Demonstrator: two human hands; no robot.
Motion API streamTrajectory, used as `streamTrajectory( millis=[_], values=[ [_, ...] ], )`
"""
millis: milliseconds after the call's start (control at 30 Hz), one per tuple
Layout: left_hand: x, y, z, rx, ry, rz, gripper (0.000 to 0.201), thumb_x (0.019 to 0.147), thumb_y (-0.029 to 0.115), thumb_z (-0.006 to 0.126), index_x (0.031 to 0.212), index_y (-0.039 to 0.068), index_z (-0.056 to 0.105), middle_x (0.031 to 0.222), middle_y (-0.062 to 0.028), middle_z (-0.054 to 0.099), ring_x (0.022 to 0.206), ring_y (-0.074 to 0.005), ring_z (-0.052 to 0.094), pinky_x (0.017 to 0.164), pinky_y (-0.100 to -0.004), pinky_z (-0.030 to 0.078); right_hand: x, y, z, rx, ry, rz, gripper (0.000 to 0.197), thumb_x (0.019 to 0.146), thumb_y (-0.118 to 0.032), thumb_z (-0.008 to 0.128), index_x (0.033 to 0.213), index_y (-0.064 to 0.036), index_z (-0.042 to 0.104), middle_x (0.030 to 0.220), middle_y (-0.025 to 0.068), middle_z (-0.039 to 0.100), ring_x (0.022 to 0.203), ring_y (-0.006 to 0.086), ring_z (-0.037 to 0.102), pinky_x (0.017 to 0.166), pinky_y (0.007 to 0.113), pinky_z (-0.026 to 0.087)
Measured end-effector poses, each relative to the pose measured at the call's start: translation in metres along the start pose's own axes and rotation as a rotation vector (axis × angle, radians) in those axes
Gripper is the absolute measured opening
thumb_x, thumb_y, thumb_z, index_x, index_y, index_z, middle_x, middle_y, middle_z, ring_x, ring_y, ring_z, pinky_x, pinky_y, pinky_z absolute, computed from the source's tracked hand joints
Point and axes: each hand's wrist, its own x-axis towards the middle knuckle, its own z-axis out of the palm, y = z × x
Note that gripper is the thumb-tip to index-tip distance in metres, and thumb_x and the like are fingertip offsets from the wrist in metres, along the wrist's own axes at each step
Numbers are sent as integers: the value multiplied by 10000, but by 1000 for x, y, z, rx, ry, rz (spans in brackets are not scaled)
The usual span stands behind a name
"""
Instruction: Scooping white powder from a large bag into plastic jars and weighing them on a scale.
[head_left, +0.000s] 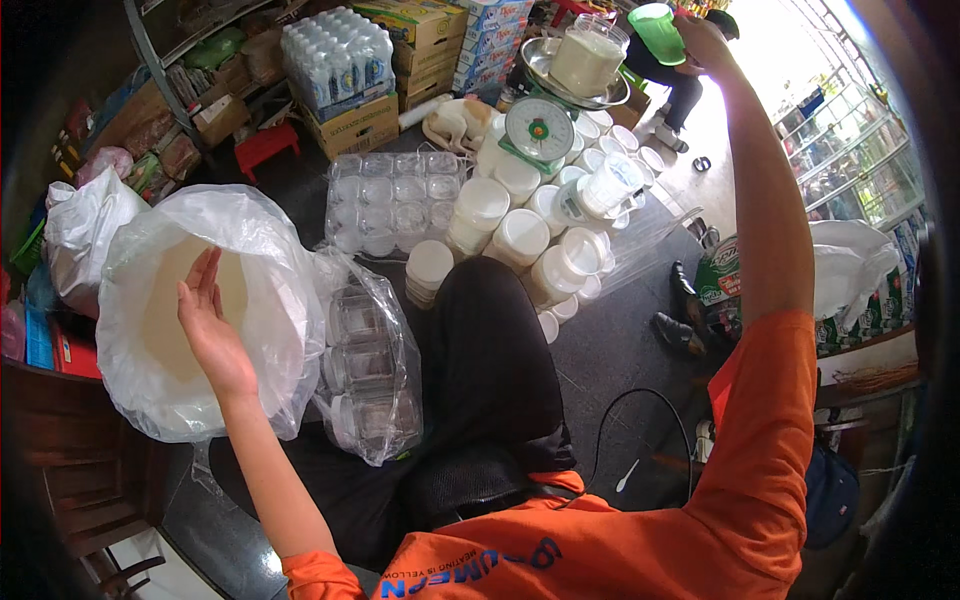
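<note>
Scoop (655, 35), light green, at top of view right of centre, just beside jar (590, 62); cannot tell whether directly above it. Right hand (702, 45) curled tight around scoop's handle end, arm stretched far forward; fingers partly hidden. Jar upright, clear-walled, pale powder inside, set in metal pan (541, 62) atop green scale (540, 130) with round dial. Left hand (215, 340) loose, fingers extended, grasping nothing, over large clear bag (275, 260); pale contents (165, 310) visible inside. Cannot tell whether touching bag. Just right of bag: wrapped pack of clear jars (370, 350); farther forward, second pack (395, 205). Around scale base and nearer: cluster of white-lidded tubs (522, 235), some stacked. Left of bag: white sack (95, 235). Beyond: white-and-tan animal (460, 125) lying on dark floor, cartons (425, 45), wrapped bottles (340, 60) on box, red stool (265, 150). Near right hand, farther back: another person (683, 95), dark trousers, partly hidden.
</note>
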Motion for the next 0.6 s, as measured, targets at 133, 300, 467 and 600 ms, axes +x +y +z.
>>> streamTrajectory(
  millis=[133, 300, 467, 600],
  values=[
    [-2, 5, -4, 18, 5, 2, 663, 1110, 524, 365, 1484, 4, 534, 1486, -119, 588, 1460, -209, 449, 1246, -387, 194, -14, -19, 41, -773, 349, -551, 169, 863, -163, 669, 944, -63, 780, 996, 181, 736, 991, 402, 700, 891, 526, 557],
    [-1, 2, 1, -6, -8, -11, 658, 1113, 516, 363, 1484, 1, 536, 1490, -123, 587, 1461, -211, 451, 1252, -387, 188, -29, -50, 41, -809, 348, -365, 201, 900, -204, 634, 934, -109, 809, 1019, 134, 753, 1013, 349, 719, 864, 497, 578],
    [0, -4, -8, 102, -38, -31, 676, 1123, 526, 323, 1532, 20, 504, 1543, -111, 552, 1495, -214, 415, 1270, -405, 149, -48, -83, 42, -1012, 197, -283, 270, 937, -258, 613, 1027, -121, 828, 1137, 135, 773, 1109, 314, 735, 945, 488, 576],
    [-2, -1, -1, 106, 4, -48, 661, 1125, 516, 331, 1524, 22, 517, 1533, -111, 564, 1489, -212, 423, 1266, -405, 161, -58, -98, 46, -568, 348, -70, 315, 946, -291, 594, 1080, -104, 810, 1178, 168, 763, 1118, 345, 725, 955, 488, 573]
  ],
)
